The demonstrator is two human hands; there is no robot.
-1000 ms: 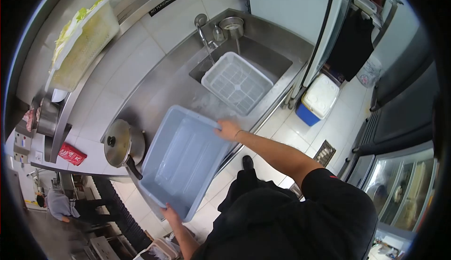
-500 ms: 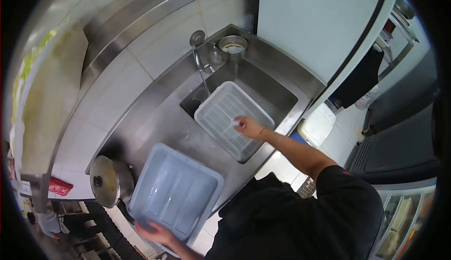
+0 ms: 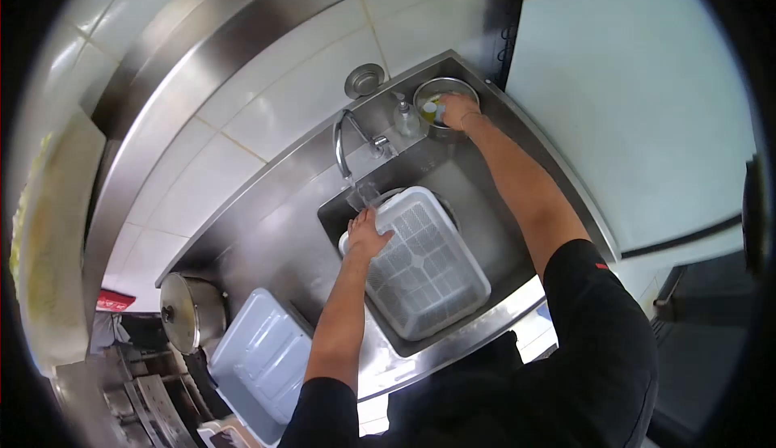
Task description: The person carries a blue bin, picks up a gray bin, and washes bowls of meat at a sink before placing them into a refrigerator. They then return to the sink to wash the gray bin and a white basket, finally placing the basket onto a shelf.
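Observation:
My left hand (image 3: pixel 368 236) is on the upper left rim of a white perforated plastic basket (image 3: pixel 432 274), its thumb over the inside and its fingers at the edge. The basket lies tilted over the sink (image 3: pixel 497 230), close to the running faucet (image 3: pixel 343 149). Under it, part of a round metal rim shows. At the sink's far corner, my right hand (image 3: pixel 459 111) reaches into a round metal bowl (image 3: pixel 436 84). Its fingers bend down onto yellow and white pieces (image 3: pixel 431 109) there; the fingertips are partly hidden, and I cannot tell what they grip.
Beside the bowl stands a clear pump bottle (image 3: pixel 406 118). A grey-blue plastic tub (image 3: pixel 263 343) sits at the left of the steel counter (image 3: pixel 279 262), next to a lidded pot (image 3: pixel 192 310). A tall pale panel (image 3: pixel 630 108) rises on the right.
My right hand has moved from above the basket to the bowl. My left hand has left the tub and gone to the basket's rim. The view has turned toward the sink.

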